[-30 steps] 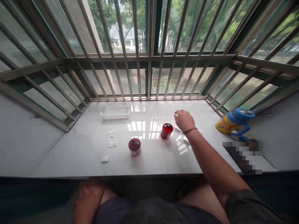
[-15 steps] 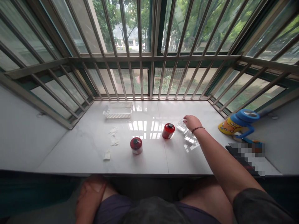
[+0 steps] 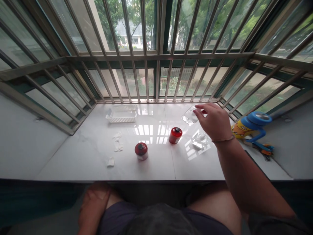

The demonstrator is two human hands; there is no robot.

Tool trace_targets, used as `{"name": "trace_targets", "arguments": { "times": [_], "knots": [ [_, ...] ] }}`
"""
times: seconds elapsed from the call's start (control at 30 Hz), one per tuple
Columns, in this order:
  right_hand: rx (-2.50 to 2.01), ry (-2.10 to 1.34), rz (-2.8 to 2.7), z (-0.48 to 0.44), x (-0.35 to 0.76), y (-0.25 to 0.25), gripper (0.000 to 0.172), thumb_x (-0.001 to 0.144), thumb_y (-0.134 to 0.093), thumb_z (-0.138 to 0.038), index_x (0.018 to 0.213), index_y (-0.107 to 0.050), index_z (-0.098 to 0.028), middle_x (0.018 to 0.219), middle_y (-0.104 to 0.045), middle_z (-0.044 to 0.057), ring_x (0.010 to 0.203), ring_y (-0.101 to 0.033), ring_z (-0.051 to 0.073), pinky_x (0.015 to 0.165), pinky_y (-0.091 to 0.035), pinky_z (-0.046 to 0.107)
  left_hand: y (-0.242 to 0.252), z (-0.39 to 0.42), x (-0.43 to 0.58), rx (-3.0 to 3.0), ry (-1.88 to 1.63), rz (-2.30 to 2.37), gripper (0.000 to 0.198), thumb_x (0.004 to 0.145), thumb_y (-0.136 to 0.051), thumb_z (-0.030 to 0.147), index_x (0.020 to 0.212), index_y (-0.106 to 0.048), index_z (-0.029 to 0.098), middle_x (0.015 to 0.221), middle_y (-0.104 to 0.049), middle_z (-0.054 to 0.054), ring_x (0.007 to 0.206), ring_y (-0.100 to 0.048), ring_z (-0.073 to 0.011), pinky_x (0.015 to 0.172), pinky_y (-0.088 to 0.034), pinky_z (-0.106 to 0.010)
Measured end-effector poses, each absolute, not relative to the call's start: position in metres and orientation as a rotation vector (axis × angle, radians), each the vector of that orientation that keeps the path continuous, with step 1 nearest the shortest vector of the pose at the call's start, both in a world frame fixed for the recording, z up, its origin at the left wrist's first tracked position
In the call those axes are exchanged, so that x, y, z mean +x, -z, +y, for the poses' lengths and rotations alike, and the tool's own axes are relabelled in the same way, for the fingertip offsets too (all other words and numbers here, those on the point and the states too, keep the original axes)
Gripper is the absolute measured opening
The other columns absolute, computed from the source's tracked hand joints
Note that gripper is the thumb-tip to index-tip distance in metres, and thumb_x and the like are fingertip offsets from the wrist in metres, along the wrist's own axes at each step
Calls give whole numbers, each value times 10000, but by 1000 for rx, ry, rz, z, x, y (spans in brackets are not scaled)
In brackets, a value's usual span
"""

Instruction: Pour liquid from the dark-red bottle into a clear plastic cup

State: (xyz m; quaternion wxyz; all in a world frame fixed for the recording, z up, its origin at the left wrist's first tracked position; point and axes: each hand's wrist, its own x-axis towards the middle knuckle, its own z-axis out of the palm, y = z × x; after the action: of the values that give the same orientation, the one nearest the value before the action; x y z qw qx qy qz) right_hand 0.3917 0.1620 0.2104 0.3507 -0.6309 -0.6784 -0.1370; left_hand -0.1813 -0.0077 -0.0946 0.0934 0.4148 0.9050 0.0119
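Note:
My right hand (image 3: 214, 120) is raised over the right side of the white counter, thumb and fingers pinching a clear plastic packet (image 3: 189, 116). Below it, another clear plastic packet (image 3: 199, 142) with a white piece lies on the counter. Two red canisters with black caps stand upright: one canister (image 3: 175, 136) left of the packets, the other canister (image 3: 141, 151) nearer the front edge. My left hand (image 3: 94, 205) rests on my knee below the counter, fingers laid over it and holding nothing.
A white perforated basket (image 3: 121, 119) sits at the back left. Crumpled white scraps (image 3: 118, 142) lie in front of it, with another white scrap (image 3: 111, 162) nearer me. At the right stands a yellow and blue bottle (image 3: 251, 125), beside a blue and orange tool (image 3: 262, 148). Metal bars (image 3: 156, 58) close the back.
My right hand has lifted and come closer to the camera, raising one clear packet away from the other. My left hand stays on the knee. The view has shifted slightly.

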Motion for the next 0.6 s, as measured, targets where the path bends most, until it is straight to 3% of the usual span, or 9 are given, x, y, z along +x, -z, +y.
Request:
{"name": "trace_targets", "arguments": {
  "times": [0.13,0.3,0.43,0.6],
  "knots": [
    [-1591,24,-1894,128,351,-203,169,995,-721,-333,1106,-801,-233,1039,-787,48,809,-727,203,800,-559,343,98,-3,-188,1228,17,2628,1288,827,-498,868,1668,-181,-54,1511,-537,-428,1312,-645,-556,1066,-530,-632],
    [-1622,-401,-2029,102,295,-130,112,976,-750,-248,1073,-796,-217,988,-781,46,873,-752,217,813,-582,346,97,-4,-186,1221,26,2670,1220,859,-530,809,1668,-186,-36,1483,-542,-452,1291,-659,-562,1031,-531,-633],
    [-1586,-480,-2055,90,262,-79,119,986,-732,-184,1094,-778,-197,1070,-764,71,939,-762,225,845,-598,345,90,-9,-179,1260,-26,2689,1206,868,-506,818,1669,-184,-25,1471,-555,-439,1305,-655,-545,1027,-533,-625],
    [-1559,-453,-2085,91,248,-60,141,987,-744,-173,1124,-767,-192,1087,-765,71,979,-762,220,886,-604,330,85,-7,-176,1227,-44,2691,1194,886,-424,829,1666,-177,-41,1468,-553,-437,1286,-669,-537,1035,-528,-649]
  ]
}}
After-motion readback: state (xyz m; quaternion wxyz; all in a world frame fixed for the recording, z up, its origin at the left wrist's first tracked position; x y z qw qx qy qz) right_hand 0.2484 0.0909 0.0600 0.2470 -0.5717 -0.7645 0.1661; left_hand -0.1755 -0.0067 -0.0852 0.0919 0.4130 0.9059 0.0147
